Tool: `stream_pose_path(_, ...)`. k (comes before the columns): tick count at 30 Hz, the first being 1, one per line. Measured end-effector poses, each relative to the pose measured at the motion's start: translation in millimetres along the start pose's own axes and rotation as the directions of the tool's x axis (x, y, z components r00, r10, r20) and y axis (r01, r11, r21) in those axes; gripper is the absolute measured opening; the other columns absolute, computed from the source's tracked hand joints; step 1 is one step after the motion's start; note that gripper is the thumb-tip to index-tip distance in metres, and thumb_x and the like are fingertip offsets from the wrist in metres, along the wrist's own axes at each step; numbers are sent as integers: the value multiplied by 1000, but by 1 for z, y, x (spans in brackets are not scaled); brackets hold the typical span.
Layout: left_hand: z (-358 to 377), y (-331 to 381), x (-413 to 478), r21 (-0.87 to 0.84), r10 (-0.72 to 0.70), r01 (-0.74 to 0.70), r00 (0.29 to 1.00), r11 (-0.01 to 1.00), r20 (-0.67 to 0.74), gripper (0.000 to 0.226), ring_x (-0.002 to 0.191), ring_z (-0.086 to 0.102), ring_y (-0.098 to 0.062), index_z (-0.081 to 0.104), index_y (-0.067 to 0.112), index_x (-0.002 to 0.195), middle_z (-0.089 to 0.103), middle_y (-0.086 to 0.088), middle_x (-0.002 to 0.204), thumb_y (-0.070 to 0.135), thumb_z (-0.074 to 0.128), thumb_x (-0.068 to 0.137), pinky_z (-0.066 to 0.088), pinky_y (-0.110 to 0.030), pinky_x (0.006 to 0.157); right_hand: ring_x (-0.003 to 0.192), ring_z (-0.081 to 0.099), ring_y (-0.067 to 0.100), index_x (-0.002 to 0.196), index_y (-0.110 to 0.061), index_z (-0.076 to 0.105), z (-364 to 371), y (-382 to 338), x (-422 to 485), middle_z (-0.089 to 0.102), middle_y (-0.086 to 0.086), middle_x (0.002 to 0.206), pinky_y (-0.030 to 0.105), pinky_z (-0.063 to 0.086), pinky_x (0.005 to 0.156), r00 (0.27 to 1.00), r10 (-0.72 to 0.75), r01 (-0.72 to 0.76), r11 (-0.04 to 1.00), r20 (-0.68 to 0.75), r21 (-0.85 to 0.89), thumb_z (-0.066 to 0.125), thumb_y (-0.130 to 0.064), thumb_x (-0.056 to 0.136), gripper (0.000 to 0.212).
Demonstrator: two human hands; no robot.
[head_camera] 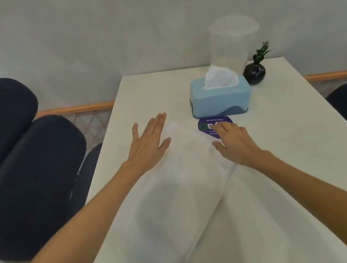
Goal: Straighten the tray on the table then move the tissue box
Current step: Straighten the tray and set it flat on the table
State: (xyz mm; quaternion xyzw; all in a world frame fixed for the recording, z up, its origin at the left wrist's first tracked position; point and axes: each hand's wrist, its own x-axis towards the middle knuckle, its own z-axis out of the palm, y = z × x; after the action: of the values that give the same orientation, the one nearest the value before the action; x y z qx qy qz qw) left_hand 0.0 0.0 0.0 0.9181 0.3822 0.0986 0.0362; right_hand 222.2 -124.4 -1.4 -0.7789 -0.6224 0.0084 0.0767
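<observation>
A white tray (178, 198) lies skewed on the pale table (296, 158), its long side running from near front to far right; it looks blurred. My left hand (147, 144) rests flat with fingers spread against the tray's far left edge. At the tray's far right corner my right hand (235, 142) has its fingers curled on the rim. Behind them stands a blue tissue box (219, 97) with white tissue sticking out of the top. Neither hand touches the box.
A purple round sticker (207, 126) lies between tray and tissue box. A clear plastic container (231, 43) and a small dark vase with a green sprig (255, 73) stand at the back. Dark blue chairs (15, 166) flank the table on the left, another at the right edge.
</observation>
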Motion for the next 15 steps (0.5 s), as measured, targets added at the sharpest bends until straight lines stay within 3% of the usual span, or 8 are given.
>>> stream_pose_path(4,11,-15,-7,-94,-132,146,981,985,143,64,145,26,-16,11,18,153,23,0,160,34,41,98,17,-51,116,112,51,36,136,-9,40,11,6,-6,50,15,133,44,44,92,984,144,-143,990,107,-18,50,-18,91,47)
stream_pose_path(8,20,-30,-12,-118,-260,280,952,953,161,58,131,45,-31,25,12,148,37,-9,151,27,46,97,37,-48,103,111,51,35,133,-2,46,18,11,-8,52,20,126,40,47,91,967,217,-223,974,136,37,48,-7,91,42)
stream_pose_path(15,33,-55,-16,-178,-359,374,927,910,108,25,96,58,-34,62,4,114,58,-16,106,13,48,96,50,-41,79,116,50,38,133,-1,50,24,13,0,51,26,127,40,47,98,954,265,-290,933,137,214,53,1,90,43)
